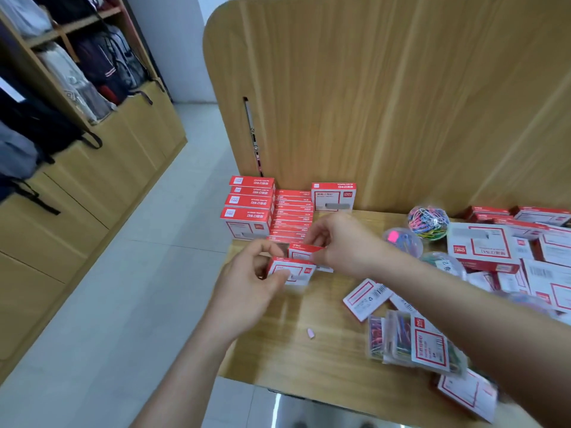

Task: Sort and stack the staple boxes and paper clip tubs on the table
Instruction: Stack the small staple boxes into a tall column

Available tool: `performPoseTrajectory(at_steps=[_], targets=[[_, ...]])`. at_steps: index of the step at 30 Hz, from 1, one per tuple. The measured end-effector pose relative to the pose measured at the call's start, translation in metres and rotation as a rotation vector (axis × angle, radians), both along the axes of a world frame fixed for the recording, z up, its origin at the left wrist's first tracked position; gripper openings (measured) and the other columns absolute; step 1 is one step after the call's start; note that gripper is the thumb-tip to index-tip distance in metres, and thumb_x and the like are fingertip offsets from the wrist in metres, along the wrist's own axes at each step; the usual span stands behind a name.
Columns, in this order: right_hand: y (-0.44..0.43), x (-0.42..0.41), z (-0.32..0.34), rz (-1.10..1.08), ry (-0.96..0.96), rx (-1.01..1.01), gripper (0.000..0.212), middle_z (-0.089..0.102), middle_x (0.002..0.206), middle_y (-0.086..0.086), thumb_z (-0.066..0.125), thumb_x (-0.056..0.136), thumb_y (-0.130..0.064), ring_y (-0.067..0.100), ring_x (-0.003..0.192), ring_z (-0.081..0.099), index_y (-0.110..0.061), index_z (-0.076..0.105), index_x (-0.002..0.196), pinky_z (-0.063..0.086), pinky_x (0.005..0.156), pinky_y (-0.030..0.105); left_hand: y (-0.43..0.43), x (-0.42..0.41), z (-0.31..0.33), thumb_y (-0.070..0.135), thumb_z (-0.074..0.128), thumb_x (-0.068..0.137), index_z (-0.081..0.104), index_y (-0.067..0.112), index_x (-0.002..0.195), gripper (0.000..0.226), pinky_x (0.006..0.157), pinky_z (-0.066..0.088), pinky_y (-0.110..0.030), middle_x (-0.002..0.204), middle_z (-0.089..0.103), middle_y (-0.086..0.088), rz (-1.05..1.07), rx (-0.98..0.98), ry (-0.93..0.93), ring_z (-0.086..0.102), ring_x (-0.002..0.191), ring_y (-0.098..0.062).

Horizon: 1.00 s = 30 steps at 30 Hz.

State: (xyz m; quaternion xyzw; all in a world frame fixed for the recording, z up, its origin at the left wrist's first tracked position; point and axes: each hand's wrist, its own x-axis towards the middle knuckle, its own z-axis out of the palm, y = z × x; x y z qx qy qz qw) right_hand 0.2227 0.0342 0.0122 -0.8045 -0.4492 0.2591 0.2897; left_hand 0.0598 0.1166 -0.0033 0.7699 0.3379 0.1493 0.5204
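Note:
My left hand [247, 282] grips a small red-and-white staple box [293, 271] just above the wooden table [309, 350]. My right hand [336, 239] pinches a second small staple box [304, 251] right behind it. Beyond them, a row of small staple boxes [292, 216] stands on edge beside a stack of larger staple boxes [248, 208] at the table's far left corner. One more large box [333, 196] stands against the wooden partition. Round clear tubs of coloured paper clips [428, 222] sit to the right.
A loose pile of staple boxes [506, 248] covers the right side. Flat packs of coloured clips [411, 341] lie near the front edge, with a small pink scrap [310, 333] on the table. The partition [386, 103] walls the back. Shelves with bags [61, 88] stand left across the floor.

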Motion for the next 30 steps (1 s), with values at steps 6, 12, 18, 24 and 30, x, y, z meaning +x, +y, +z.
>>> performPoseTrajectory(at_steps=[6,12,18,24,30], targets=[[0.010,-0.012,-0.010,0.049,-0.262,0.030,0.018,0.054,0.079,-0.006,0.066,0.075,-0.003,0.013,0.076,0.049,-0.020,0.065,0.080,0.034,0.062,0.023,0.022,-0.001,-0.012,0.008,0.075,0.077,0.060,0.031,0.082,0.028,0.079,0.056,-0.041,0.086,0.072,0.012,0.021,0.126,0.036,0.069,0.083,-0.009],[0.002,-0.005,-0.017,0.054,-0.390,-0.043,0.026,0.048,0.090,-0.004,0.070,0.076,-0.017,0.020,0.083,0.052,-0.019,0.048,0.091,0.042,0.068,0.033,0.035,0.006,-0.017,0.014,0.077,0.077,0.060,0.028,0.081,0.022,0.076,0.056,-0.035,0.082,0.069,0.014,0.019,0.172,0.090,0.066,0.078,-0.007],[0.000,-0.003,-0.018,0.080,-0.537,-0.133,0.023,0.064,0.091,-0.001,0.063,0.079,-0.016,0.026,0.086,0.060,-0.025,0.043,0.085,0.047,0.064,0.034,0.039,0.006,-0.022,0.009,0.079,0.074,0.059,0.027,0.077,0.027,0.079,0.056,-0.032,0.088,0.066,0.011,-0.034,0.198,0.073,0.065,0.083,-0.006],[-0.006,-0.011,-0.020,0.143,-0.383,-0.035,0.025,0.057,0.081,-0.005,0.061,0.072,0.000,0.020,0.078,0.057,-0.020,0.051,0.083,0.047,0.067,0.037,0.039,0.006,-0.028,0.006,0.080,0.071,0.057,0.031,0.075,0.034,0.084,0.054,-0.028,0.097,0.056,0.014,-0.051,0.358,0.050,0.060,0.088,-0.002],[0.000,-0.014,-0.010,-0.114,-0.037,-0.004,0.024,0.054,0.075,-0.008,0.065,0.077,-0.002,0.021,0.079,0.059,-0.017,0.048,0.082,0.042,0.066,0.027,0.034,0.012,-0.037,0.010,0.076,0.074,0.056,0.026,0.083,0.027,0.078,0.054,-0.040,0.080,0.058,0.020,-0.011,0.394,0.081,0.067,0.085,-0.016]])
